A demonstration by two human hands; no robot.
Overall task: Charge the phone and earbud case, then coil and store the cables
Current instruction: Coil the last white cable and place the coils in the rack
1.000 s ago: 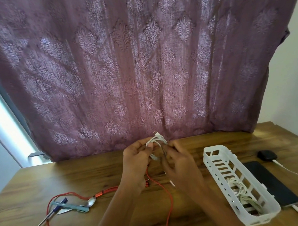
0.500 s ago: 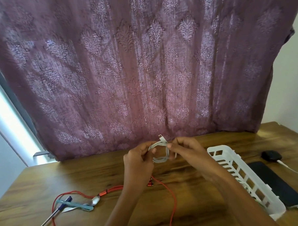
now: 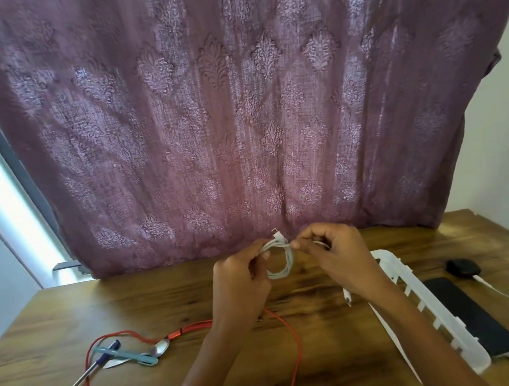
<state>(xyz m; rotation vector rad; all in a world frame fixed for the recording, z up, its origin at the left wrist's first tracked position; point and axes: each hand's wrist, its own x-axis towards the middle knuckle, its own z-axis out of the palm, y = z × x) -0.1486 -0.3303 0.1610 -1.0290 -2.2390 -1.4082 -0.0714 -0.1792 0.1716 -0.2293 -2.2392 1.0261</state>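
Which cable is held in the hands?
The white cable, looped between the left hand and right hand; the red cable lies loose on the table.

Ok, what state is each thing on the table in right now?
White cable, coiled, pinched by left hand and right hand.
Red cable, uncoiled, loose on table.
Phone, flat, screen dark, plugged in.
Earbud case, closed, plugged in.
Basket, upright on table.
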